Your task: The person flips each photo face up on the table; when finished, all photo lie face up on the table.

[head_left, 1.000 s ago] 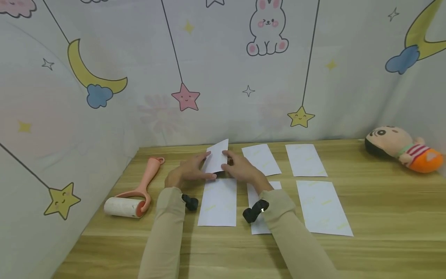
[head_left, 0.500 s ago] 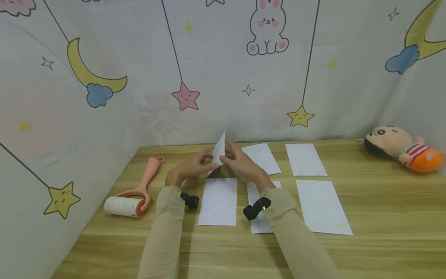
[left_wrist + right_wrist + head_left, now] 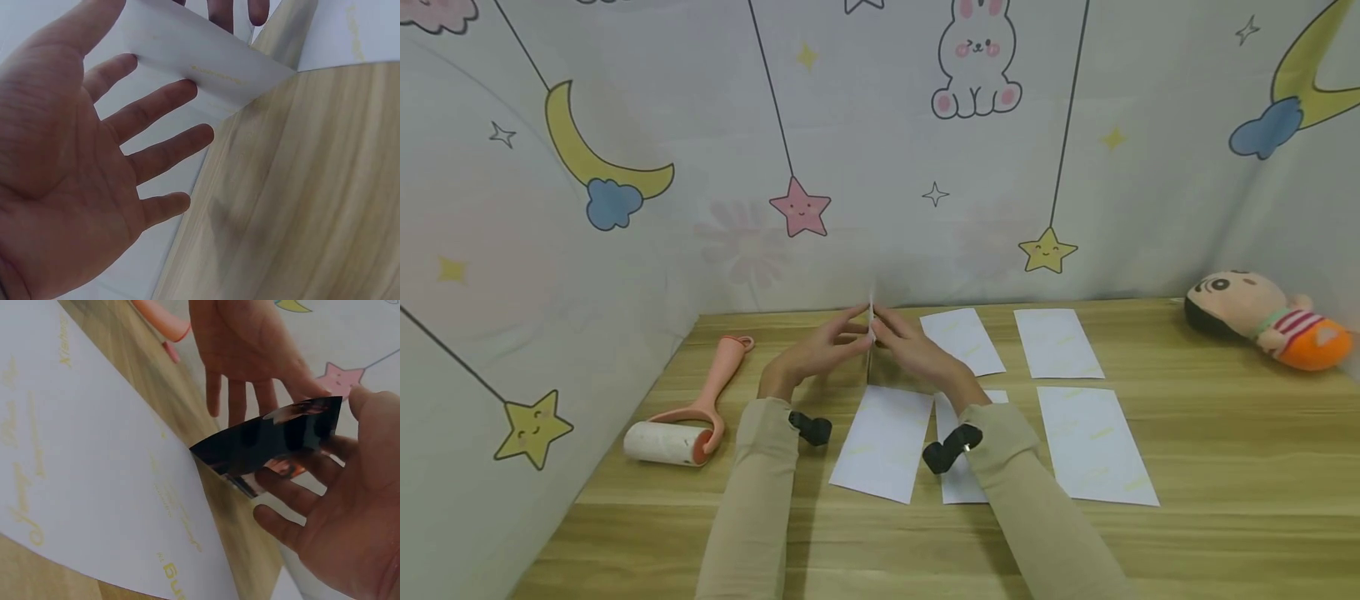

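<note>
A photo print [image 3: 871,333] stands nearly edge-on to the head view, at the back of the table between both hands. Its white back [image 3: 200,56] has faint yellow lettering; its front [image 3: 275,434] is dark and glossy. My left hand [image 3: 823,346] touches the white side with spread, fairly straight fingers [image 3: 159,153]. My right hand [image 3: 917,350] rests its fingers [image 3: 290,487] against the glossy side, thumb near the corner. Just in front lies a white sheet [image 3: 883,446], turned at an angle, with yellow lettering like that on the print's back.
More white sheets [image 3: 1097,446] lie in rows to the right, one [image 3: 962,467] partly under the right forearm. At left rests a pink-handled roller [image 3: 688,417]. A stuffed doll [image 3: 1270,321] lies at far right. A patterned curtain [image 3: 880,150] hangs behind the wooden table [image 3: 1225,517].
The print has turned from facing the head view to edge-on, the hands drawing closer together on either side. The white sheet in front has swung round, its lower right corner coming nearer.
</note>
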### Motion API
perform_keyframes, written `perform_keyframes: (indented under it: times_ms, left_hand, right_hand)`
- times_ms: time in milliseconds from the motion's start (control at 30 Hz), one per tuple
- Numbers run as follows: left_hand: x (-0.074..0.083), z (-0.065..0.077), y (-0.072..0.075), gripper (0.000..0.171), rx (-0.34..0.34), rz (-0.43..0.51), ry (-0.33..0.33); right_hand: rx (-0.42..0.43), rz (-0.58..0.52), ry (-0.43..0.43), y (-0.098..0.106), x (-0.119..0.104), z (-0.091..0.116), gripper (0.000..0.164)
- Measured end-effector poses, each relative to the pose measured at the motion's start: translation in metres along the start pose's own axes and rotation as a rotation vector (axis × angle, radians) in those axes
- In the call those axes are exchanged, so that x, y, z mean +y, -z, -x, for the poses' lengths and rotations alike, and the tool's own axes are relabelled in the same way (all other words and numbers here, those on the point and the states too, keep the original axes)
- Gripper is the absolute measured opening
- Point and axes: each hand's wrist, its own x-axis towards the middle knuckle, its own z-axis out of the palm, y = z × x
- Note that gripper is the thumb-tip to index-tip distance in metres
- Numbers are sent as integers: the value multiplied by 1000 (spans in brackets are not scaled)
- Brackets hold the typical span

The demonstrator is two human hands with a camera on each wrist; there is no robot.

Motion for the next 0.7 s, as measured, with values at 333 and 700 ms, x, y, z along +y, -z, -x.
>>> perform_keyframes:
  times_ms: [333,700]
  left_hand:
    - [2,3,3,63,37,43,-81]
    - [3,0,2,52,114,37,-117]
  right_hand:
    - [-80,-2,-51,-2,0,4,63]
    - [-148,-92,-24,-5,0,1,61]
